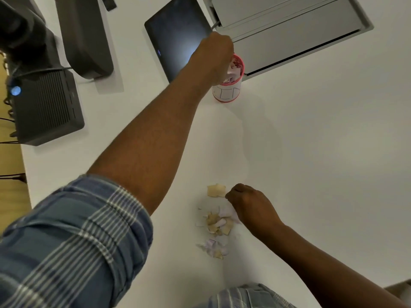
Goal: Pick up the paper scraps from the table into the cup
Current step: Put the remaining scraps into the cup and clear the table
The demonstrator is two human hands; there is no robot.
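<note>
table (pixel 311 152): white
cup (pixel 226 93): white, pink rim, blue lines
scraps (pixel 216 221): tan, white, lilac
sleeve (pixel 73 238): blue plaid
tablet (pixel 175 34): black

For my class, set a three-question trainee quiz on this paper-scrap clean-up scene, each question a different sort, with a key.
1. True or false: the left hand is at the mouth of the cup.
2. Multiple choice: the right hand is at A) the tablet, B) the paper scraps, C) the dark box.
3. Fill in: the cup's rim is coloured ____.

Key: 1 true; 2 B; 3 pink.
</note>
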